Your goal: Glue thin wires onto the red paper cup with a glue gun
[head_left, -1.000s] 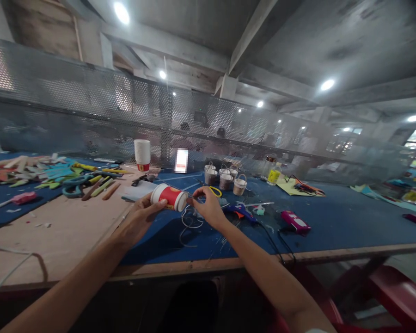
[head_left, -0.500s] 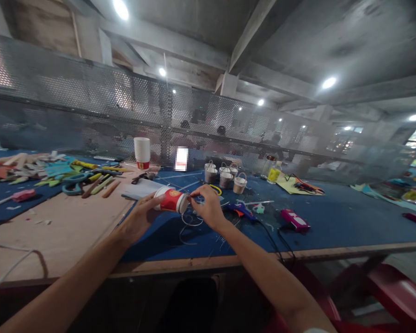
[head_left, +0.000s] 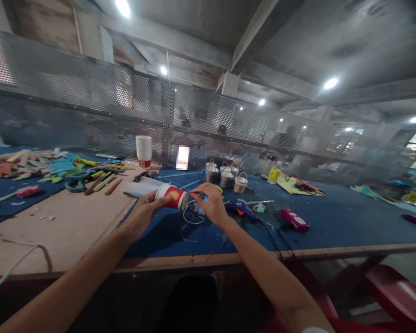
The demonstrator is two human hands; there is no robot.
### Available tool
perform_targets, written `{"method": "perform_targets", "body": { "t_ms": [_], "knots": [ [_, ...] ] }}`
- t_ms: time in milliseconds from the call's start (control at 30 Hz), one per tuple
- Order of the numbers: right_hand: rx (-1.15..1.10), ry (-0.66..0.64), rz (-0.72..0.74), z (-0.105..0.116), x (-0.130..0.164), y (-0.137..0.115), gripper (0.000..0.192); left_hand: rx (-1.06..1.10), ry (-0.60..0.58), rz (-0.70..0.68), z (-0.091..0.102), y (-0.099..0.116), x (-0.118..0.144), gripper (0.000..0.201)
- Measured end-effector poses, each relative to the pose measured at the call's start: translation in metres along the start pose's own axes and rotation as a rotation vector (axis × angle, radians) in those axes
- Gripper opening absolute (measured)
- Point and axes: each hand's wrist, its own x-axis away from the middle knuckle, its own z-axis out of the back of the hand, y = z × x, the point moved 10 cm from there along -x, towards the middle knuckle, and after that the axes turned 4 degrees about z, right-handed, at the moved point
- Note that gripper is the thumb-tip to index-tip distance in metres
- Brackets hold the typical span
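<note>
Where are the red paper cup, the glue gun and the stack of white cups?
red paper cup (head_left: 171, 197), head view, its red side
glue gun (head_left: 240, 209), head view, its blue body
stack of white cups (head_left: 143, 148), head view, its white side

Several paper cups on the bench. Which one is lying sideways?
The red and white cup held between the left hand and right hand. The white stack of cups behind and the small cup baskets stand upright.

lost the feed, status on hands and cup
Left hand grips red paper cup, held sideways. Right hand pinching at its base. Wire loops underneath.

Small baskets (head_left: 225, 175), glue gun (head_left: 241, 210)
</note>
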Motion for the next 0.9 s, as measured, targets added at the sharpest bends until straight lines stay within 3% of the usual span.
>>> {"method": "perform_targets", "body": {
  "t_ms": [133,267,367,533,600,667,900],
  "knots": [
    [0.025,-0.05,0.034,0.007,-0.003,-0.017,0.014,-0.002,0.009,-0.032,0.0,0.005,0.001,0.023],
    [0.182,-0.077,-0.039,0.039,0.002,-0.017,0.016,-0.046,0.018,-0.113,0.005,0.008,-0.002,0.026],
    [0.42,-0.151,-0.196,0.077,0.019,0.005,0.014,-0.104,-0.004,-0.191,0.006,0.011,-0.003,0.026],
    [0.785,-0.466,-0.665,0.131,0.083,0.076,0.022,-0.091,-0.009,-0.212,0.008,0.011,-0.004,0.029],
    [0.759,-0.587,-0.813,0.138,0.11,0.099,0.028,-0.076,-0.015,-0.198,0.007,0.01,-0.004,0.029],
    [0.716,-0.637,-0.864,0.138,0.124,0.113,0.03,-0.07,-0.022,-0.196,0.006,0.01,-0.004,0.026],
    [0.538,-0.555,-0.889,0.134,0.134,0.139,0.025,-0.051,0.021,-0.195,0.009,0.012,-0.004,0.027]
  ]
}}
